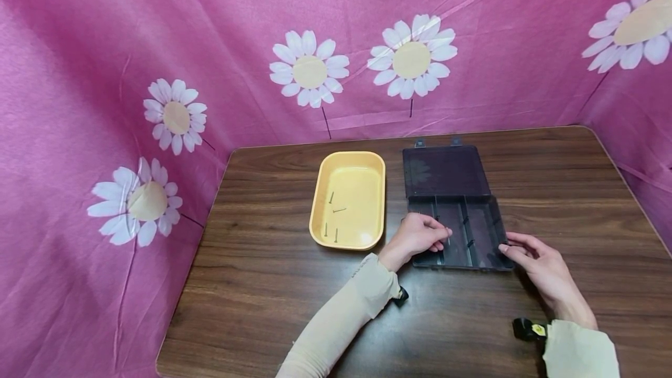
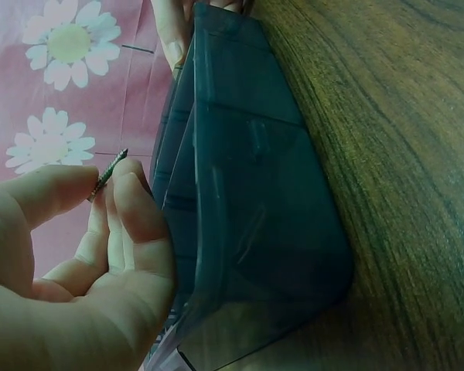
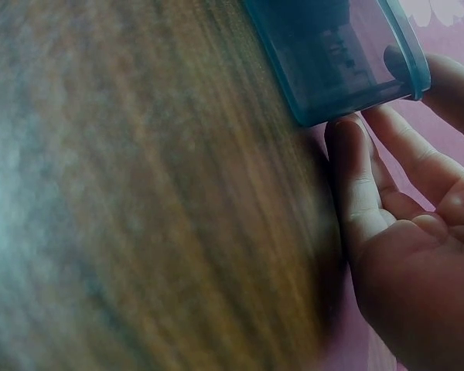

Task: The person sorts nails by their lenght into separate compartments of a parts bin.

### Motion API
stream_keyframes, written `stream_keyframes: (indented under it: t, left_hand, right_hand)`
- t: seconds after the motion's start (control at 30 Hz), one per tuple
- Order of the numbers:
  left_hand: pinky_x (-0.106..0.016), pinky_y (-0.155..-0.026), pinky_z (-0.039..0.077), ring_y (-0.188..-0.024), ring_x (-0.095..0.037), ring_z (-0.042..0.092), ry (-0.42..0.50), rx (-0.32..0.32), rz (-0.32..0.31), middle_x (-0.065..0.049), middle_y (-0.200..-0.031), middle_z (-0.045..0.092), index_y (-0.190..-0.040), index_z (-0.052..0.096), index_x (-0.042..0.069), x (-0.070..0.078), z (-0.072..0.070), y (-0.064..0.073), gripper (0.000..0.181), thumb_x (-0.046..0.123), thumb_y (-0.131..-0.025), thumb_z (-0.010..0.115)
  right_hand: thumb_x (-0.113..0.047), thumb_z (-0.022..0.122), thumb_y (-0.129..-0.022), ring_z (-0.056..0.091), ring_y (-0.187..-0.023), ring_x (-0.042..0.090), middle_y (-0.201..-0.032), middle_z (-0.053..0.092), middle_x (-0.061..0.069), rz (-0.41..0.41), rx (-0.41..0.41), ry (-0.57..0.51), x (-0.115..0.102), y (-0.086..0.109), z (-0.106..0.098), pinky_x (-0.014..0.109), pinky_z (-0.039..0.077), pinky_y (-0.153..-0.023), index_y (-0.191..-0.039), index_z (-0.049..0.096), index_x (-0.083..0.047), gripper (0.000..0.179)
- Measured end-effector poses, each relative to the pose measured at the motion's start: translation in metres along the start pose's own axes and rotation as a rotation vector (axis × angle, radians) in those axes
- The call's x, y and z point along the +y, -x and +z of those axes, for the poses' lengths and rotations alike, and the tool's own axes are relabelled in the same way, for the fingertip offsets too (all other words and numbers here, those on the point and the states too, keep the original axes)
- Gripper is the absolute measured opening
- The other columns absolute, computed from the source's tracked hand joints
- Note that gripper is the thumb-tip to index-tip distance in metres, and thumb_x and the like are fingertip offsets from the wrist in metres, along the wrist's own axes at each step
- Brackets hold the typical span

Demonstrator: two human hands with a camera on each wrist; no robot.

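Note:
Over the compartments of a dark translucent organizer box, my left hand pinches a small metal screw between thumb and fingertips. In the left wrist view the screw slants, its pointed end up, beside the box's outer wall. My right hand grips the right side of the box, with the thumb over the rim and the other fingers along the outside. The lid of the box lies folded back behind it. Left of the box is a yellow tray holding several screws.
Everything stands on a dark wood-grain table. A pink cloth with white daisies hangs behind and at both sides of it. Two clasps stick out from the lid's far edge.

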State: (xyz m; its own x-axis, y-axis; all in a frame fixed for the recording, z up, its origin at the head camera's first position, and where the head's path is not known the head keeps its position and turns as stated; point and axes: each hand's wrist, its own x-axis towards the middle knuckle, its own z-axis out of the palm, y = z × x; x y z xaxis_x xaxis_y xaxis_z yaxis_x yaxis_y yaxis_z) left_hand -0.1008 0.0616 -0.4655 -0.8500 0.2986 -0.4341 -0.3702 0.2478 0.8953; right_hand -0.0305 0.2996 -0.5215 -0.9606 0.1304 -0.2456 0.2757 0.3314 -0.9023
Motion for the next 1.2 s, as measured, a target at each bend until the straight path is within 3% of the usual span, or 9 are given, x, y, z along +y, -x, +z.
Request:
stream_keyframes:
  t: [0.13, 0.27, 0.6, 0.97, 1.2]
  left_hand:
    - [-0.037, -0.061, 0.054, -0.047, -0.010, 0.054, -0.014, 0.001, 0.000, -0.022, -0.078, 0.067, -0.071, 0.066, 0.007, -0.001, 0.001, 0.000, 0.007, 0.011, -0.076, 0.069]
    - [-0.029, -0.055, 0.053, -0.048, -0.010, 0.055, -0.019, -0.003, 0.013, -0.021, -0.078, 0.067, -0.071, 0.067, 0.007, -0.004, 0.000, -0.001, 0.007, 0.011, -0.076, 0.068]
    - [-0.042, -0.065, 0.053, -0.049, -0.012, 0.057, -0.037, 0.011, 0.026, -0.019, -0.072, 0.067, -0.071, 0.067, 0.008, -0.005, 0.000, -0.002, 0.008, 0.013, -0.076, 0.069]
    - [-0.041, -0.062, 0.053, -0.062, -0.031, 0.065, -0.126, 0.023, 0.054, -0.013, -0.064, 0.066, -0.073, 0.068, 0.005, -0.001, -0.003, 0.003, 0.008, 0.012, -0.077, 0.067]
    - [-0.021, -0.045, 0.045, -0.052, -0.016, 0.061, -0.259, 0.019, 0.129, 0.000, -0.054, 0.062, -0.076, 0.069, 0.007, 0.006, -0.006, 0.009, 0.012, 0.018, -0.079, 0.066]
  right_hand:
    - [-0.029, 0.062, -0.084, 0.055, -0.082, -0.013, -0.091, 0.057, -0.027, -0.008, -0.004, -0.025, 0.002, -0.001, 0.001, 0.007, 0.043, -0.065, -0.121, 0.052, -0.007, 0.044]
    - [-0.028, 0.061, -0.084, 0.055, -0.082, -0.012, -0.091, 0.058, -0.027, -0.013, -0.006, -0.037, 0.003, -0.001, 0.001, 0.007, 0.043, -0.065, -0.121, 0.052, -0.008, 0.042]
    - [-0.029, 0.061, -0.084, 0.055, -0.082, -0.012, -0.090, 0.058, -0.027, -0.011, -0.012, -0.030, 0.002, -0.001, 0.001, 0.007, 0.043, -0.066, -0.120, 0.052, -0.009, 0.042]
    - [-0.028, 0.060, -0.085, 0.055, -0.082, -0.012, -0.091, 0.058, -0.028, -0.005, -0.016, -0.028, 0.002, -0.001, 0.000, 0.007, 0.043, -0.066, -0.121, 0.052, -0.009, 0.041]
    - [-0.029, 0.061, -0.085, 0.054, -0.082, -0.013, -0.091, 0.057, -0.029, 0.002, -0.015, -0.030, 0.002, -0.001, 0.000, 0.007, 0.043, -0.065, -0.120, 0.052, -0.010, 0.041]
